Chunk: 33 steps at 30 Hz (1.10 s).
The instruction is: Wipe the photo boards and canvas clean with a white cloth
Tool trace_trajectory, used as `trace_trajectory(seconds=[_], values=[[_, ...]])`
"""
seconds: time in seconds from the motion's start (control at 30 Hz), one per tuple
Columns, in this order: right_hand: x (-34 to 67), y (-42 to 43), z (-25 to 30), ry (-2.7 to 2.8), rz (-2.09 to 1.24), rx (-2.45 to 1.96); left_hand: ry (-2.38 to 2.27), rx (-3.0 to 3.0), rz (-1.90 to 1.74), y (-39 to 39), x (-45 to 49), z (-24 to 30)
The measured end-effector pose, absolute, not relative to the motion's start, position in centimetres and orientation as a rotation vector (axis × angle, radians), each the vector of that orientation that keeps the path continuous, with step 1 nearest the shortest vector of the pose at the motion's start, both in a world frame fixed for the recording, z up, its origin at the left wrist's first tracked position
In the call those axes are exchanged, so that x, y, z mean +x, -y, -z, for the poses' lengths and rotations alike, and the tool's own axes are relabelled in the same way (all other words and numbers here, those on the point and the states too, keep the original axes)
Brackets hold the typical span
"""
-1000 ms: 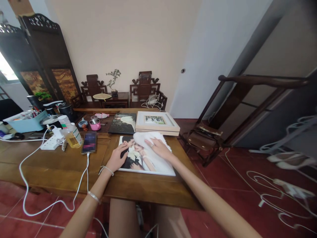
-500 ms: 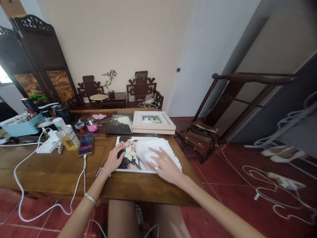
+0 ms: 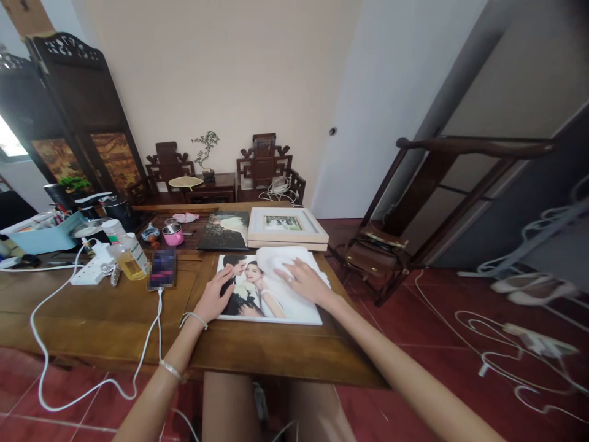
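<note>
A wedding photo panel (image 3: pixel 252 293) lies flat on the wooden table in front of me, showing a couple in black and white clothes. My left hand (image 3: pixel 216 296) is open, with its fingers resting flat along the panel's left side. In my right hand (image 3: pixel 304 282) is a white cloth (image 3: pixel 272 261), pressed down on the panel's upper right part with the fingers partly stretched out. The cloth covers that corner and reaches past the panel's far edge. The panel's lower right corner is uncovered.
Behind the panel lie a dark photo panel (image 3: pixel 219 232) and stacked pale frames (image 3: pixel 289 228). To the left are a phone (image 3: pixel 162 269) on a white cable, a bottle of yellow liquid (image 3: pixel 132 263), a power strip (image 3: pixel 87 273) and a pink cup (image 3: pixel 173 234). A chair (image 3: pixel 391 215) stands at the right.
My right hand and the white cloth have moved away from me, up the panel, baring its lower right part. My left hand has stayed at the left side.
</note>
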State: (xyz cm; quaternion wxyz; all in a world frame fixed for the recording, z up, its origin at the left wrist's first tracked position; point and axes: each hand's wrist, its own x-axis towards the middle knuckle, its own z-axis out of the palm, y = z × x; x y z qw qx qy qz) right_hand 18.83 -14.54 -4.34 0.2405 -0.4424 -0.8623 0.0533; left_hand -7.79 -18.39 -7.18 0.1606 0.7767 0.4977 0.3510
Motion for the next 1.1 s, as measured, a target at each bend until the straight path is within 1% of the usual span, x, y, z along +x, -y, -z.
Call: trace_trajectory(seconds=[0.07,0.17,0.3,0.43,0.5,0.6,0.73,0.87,0.97,1.1], values=[[18.7,13.1,4.6,2.335,-0.143,-1.239,-1.418,2.21,-1.021,18.5,-7.7,7.0],[18.8,13.6,5.0,2.327,-0.136,-1.236,-1.414,2.188,-1.063,18.5,-7.6,6.8],[19.4,18.4,5.0,2.391,-0.146,-1.129,-1.428,2.17,-1.081,18.4,-7.6,6.6],[20.0,24.3,4.1,2.489,-0.232,-1.039,-1.434,2.181,-1.071,18.3,-7.6,6.7],[20.2,25.7,3.8,2.522,-0.273,-1.021,-1.444,2.184,-1.069,18.4,-7.6,6.7],[20.2,24.6,3.7,2.495,-0.309,-1.079,-1.465,2.191,-1.06,18.4,-7.5,6.5],[19.5,18.8,3.5,2.375,-0.308,-1.244,-1.447,2.204,-1.06,18.6,-7.5,6.3],[16.4,14.3,2.7,2.348,-0.261,-1.28,-1.428,2.196,-1.071,18.6,-7.6,6.3],[13.2,14.2,2.8,2.365,-0.235,-1.238,-1.422,2.175,-1.105,18.4,-7.7,6.6],[11.1,17.7,3.3,2.444,-0.24,-1.081,-1.495,2.135,-1.162,17.9,-8.1,7.0]])
